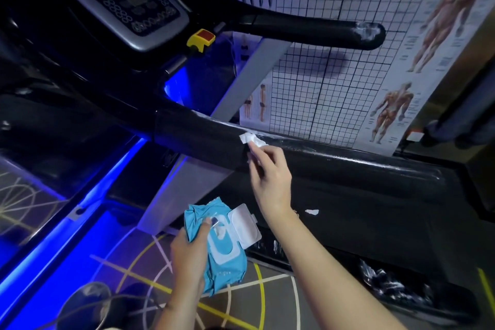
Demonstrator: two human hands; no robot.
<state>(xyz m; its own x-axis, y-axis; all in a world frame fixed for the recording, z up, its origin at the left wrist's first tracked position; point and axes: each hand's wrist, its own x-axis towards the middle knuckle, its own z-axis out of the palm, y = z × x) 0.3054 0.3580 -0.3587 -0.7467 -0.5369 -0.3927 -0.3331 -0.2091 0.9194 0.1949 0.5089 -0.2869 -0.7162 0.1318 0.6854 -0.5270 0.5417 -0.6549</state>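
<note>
My right hand (270,177) pinches a small crumpled white wipe (250,139) and holds it against the near black handrail (334,161) of a treadmill. The rail shows wet streaks to the right of the wipe. My left hand (188,252) grips a blue pack of wet wipes (222,262) lower down, thumb on top. The pack's white flip lid (245,225) stands open and a wipe pokes out of the slot.
The treadmill console (120,0) with a yellow and red safety key (202,39) is at upper left. The far handrail (308,31) has a smeared tip. Wall charts (348,61) hang behind. A white scrap (312,212) lies on the treadmill deck. Blue light strips line the floor.
</note>
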